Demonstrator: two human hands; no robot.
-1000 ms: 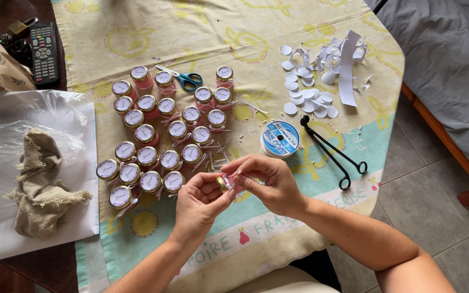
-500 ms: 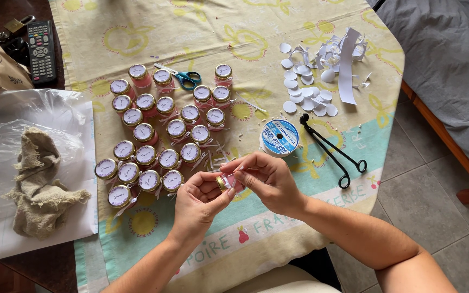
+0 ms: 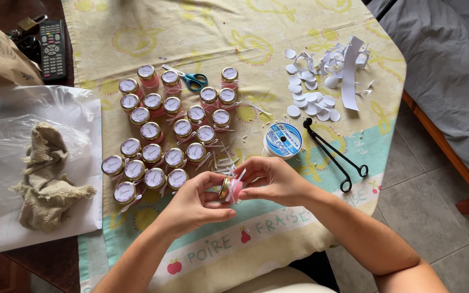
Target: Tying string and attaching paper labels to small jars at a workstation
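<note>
While both hands meet above the desk [image 3: 299, 32], I note one small jar [image 3: 230, 189] between them. Left hand [image 3: 194, 203] fingers pinch its gold lid; right hand [image 3: 272, 182] fingers close on its pink body.

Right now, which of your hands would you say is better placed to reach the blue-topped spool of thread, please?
Probably the right hand: the spool lies just beyond its fingers, while the left hand sits farther away and grips the small jar.
</note>
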